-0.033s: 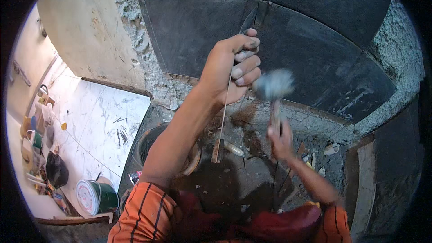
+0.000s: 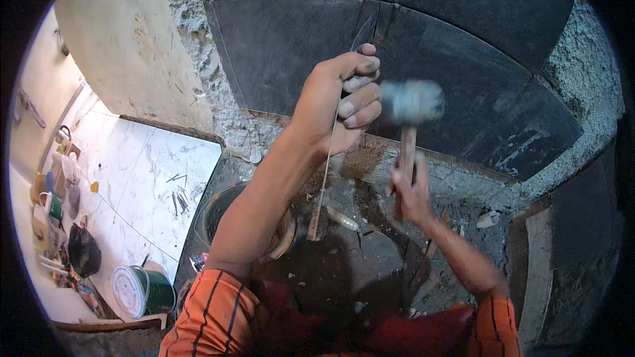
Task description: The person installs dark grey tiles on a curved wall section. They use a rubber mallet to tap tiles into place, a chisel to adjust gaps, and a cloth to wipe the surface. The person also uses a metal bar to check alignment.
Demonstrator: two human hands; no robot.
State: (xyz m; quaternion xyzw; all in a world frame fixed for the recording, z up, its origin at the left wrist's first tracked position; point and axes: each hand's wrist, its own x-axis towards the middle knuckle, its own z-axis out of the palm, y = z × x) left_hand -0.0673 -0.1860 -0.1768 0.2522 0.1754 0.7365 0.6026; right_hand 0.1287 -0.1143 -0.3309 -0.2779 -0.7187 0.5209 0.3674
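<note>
My left hand [image 2: 340, 102] is shut on a long thin metal tool [image 2: 324, 178] with a wooden handle at its lower end. The tool's tip rests in the joint between two dark stone tiles [image 2: 291, 46] on a curved wall. My right hand [image 2: 410, 192] grips the wooden shaft of a hammer [image 2: 411, 102]. The hammer's head is blurred by motion and sits just right of my left fingers. Both forearms rise from orange striped sleeves at the lower edge.
Rough grey mortar [image 2: 218, 119] borders the tiles. A round dark pan [image 2: 215, 215] sits below my left arm. Lower left, a green bucket with a white lid [image 2: 142, 291] stands on a white marble floor [image 2: 139, 178], beside scattered nails and cluttered containers [image 2: 56, 205].
</note>
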